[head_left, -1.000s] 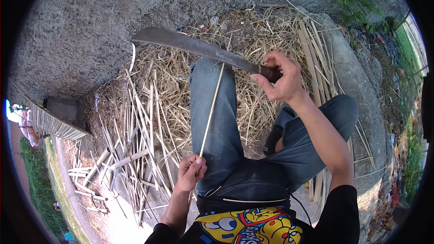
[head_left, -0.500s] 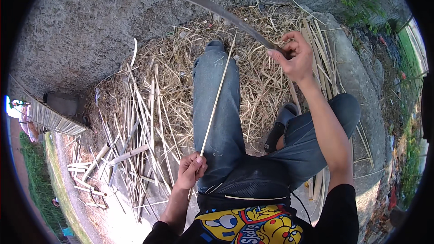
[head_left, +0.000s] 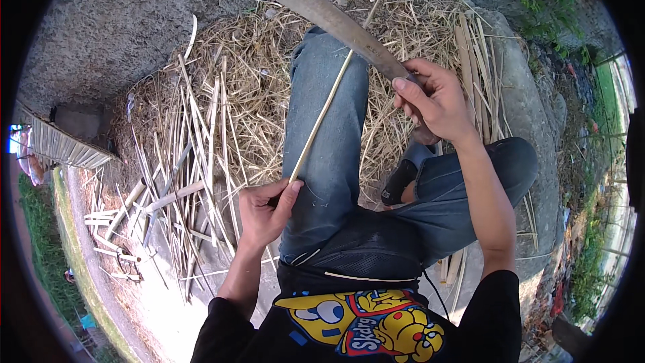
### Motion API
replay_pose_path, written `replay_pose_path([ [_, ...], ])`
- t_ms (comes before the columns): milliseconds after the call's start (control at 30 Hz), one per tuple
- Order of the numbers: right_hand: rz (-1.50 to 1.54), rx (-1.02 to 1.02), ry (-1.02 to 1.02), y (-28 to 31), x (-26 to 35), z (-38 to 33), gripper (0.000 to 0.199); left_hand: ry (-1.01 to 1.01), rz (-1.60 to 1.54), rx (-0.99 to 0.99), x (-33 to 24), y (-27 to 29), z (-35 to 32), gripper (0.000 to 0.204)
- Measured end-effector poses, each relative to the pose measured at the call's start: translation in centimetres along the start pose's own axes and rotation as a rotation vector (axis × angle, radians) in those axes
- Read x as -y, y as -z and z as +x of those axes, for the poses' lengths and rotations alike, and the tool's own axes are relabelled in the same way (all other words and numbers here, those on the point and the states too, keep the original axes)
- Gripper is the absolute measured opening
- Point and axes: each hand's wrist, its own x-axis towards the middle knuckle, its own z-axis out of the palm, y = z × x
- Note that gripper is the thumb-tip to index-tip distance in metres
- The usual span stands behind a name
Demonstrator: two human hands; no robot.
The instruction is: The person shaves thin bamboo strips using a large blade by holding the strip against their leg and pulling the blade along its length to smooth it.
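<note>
Bamboo strip [head_left: 322,117] pinched in left hand [head_left: 265,212]; right hand [head_left: 437,101] clamps machete [head_left: 316,13] (blade raised)

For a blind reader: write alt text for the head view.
A seated person's right hand holds a long machete against a thin bamboo strip gripped by the left hand, over a jeans-clad leg and scattered bamboo shavings.

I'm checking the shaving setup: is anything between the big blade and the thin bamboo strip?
Nothing visible. The blade in the right hand crosses right at the strip, whose near end the left hand pinches above the jeans leg.
</note>
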Motion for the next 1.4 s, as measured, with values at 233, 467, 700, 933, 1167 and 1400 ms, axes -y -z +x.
replay_pose_path([
  [233, 0.045, -0.018, 0.005, -0.2, 1.0, -0.2, 0.025, -0.302, 0.505, -0.267, 0.4, 2.1, 0.0, 0.013],
  [467, 0.126, -0.055, -0.128, -0.2, 1.8, -0.3, 0.028, -0.507, 0.688, -0.289, 2.2, 4.5, 1.1, 0.023],
  [700, 0.065, 0.015, -0.265, -1.8, 2.6, -1.8, 0.03, -0.661, 0.76, -0.292, 2.0, 4.7, 2.2, 0.026],
  [933, 0.019, -0.086, -0.206, -2.6, 2.0, -1.1, 0.032, -0.668, 0.762, -0.304, 1.9, 4.6, 2.0, 0.025],
  [1167, 0.057, 0.133, -0.292, -4.0, 1.9, -2.2, 0.033, -0.694, 0.783, -0.315, 1.6, 4.9, 2.4, 0.027],
  [1400, 0.035, -0.028, -0.208, -3.8, 1.6, -1.3, 0.034, -0.682, 0.785, -0.33, 1.6, 4.9, 2.1, 0.026],
])
